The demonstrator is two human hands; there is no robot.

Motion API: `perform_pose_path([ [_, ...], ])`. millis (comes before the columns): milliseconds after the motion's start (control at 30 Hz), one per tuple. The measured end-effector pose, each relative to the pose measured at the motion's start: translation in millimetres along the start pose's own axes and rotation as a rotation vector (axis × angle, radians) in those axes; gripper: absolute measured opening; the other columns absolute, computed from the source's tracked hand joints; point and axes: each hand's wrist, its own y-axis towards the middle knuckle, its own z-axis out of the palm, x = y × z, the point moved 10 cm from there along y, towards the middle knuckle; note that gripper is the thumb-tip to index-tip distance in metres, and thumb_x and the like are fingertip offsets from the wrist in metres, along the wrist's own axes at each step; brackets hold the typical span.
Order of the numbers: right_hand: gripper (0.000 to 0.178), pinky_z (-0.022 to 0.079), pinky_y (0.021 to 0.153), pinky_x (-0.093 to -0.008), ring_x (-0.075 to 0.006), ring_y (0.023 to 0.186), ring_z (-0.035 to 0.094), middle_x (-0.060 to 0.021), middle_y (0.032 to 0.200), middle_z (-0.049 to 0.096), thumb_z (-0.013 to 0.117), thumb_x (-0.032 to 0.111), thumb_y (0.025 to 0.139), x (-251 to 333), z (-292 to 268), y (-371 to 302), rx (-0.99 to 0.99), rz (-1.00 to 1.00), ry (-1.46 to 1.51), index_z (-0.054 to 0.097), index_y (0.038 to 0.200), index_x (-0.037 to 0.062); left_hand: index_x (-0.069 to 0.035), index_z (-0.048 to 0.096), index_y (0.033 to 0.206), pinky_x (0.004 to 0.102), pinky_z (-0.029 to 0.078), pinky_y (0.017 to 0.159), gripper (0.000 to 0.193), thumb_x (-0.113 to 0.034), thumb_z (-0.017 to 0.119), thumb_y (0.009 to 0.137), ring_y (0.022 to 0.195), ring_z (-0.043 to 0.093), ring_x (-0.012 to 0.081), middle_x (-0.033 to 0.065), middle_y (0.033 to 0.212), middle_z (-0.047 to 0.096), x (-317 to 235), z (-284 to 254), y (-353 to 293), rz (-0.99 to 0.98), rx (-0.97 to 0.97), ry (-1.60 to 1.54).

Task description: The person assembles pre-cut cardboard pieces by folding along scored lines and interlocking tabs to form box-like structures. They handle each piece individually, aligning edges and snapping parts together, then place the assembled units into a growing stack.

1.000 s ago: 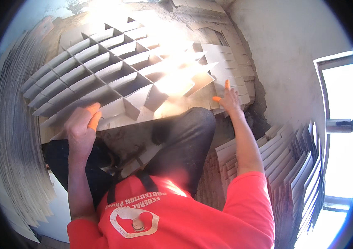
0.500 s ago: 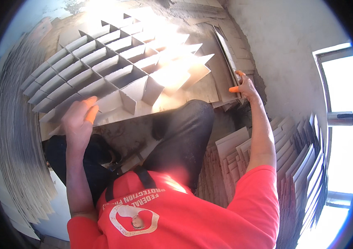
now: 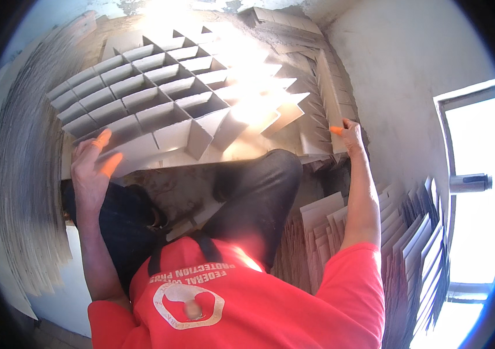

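A grid of interlocked cardboard dividers [image 3: 163, 116] lies on the work surface before me, its right side washed out by glare. My left hand [image 3: 91, 164] is at the grid's near left corner, thumb and fingers apart, with orange covers on the fingertips. Whether it touches the front strip I cannot tell. At the right, my right hand [image 3: 349, 138] pinches the near end of a long cardboard strip [image 3: 330, 96], which stands on edge. Several slotted cardboard pieces [image 3: 315, 110] stick out beside that strip. My right thumb also wears an orange cover.
A tall stack of cardboard sheets [image 3: 26, 145] rises at the left. More upright cardboard pieces [image 3: 323, 218] are packed at the lower right, near a bright window [image 3: 474, 145]. A wall [image 3: 401, 64] bounds the right side, and loose cardboard [image 3: 285, 20] lies at the back.
The strip at my right hand has tilted, showing its broad face and the slotted pieces beside it. My left hand has shifted slightly left in view, its thumb and fingers wider apart.
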Motion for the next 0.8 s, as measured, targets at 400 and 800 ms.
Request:
perform_pose_path([
  [400, 0.068, 0.052, 0.101, -0.0402, -0.0256, 0.126, 0.055, -0.0137, 0.143, 0.052, 0.063, -0.008, 0.087, 355.9, -104.0, -101.6, 0.048, -0.703, 0.595, 0.040, 0.148, 0.0068, -0.008, 0.074, 0.112, 0.0350, 0.047, 0.086, 0.041, -0.009, 0.082, 0.072, 0.091, 0.060, 0.0220, 0.0081, 0.091, 0.070, 1.8, 0.4, -5.1, 0.076, -0.096, -0.004],
  [800, 0.076, 0.052, 0.101, -0.0352, -0.0231, 0.133, 0.049, -0.0079, 0.153, 0.041, 0.067, -0.016, 0.077, 462.0, 4.3, -144.6, 0.367, -0.819, 0.639, 0.045, 0.146, 0.0082, -0.007, 0.078, 0.090, 0.0340, 0.044, 0.075, 0.021, -0.006, 0.081, 0.069, 0.068, 0.056, 0.0184, 0.0052, 0.070, 0.067, -2.3, -1.1, -3.8, 0.120, -0.175, -0.078],
])
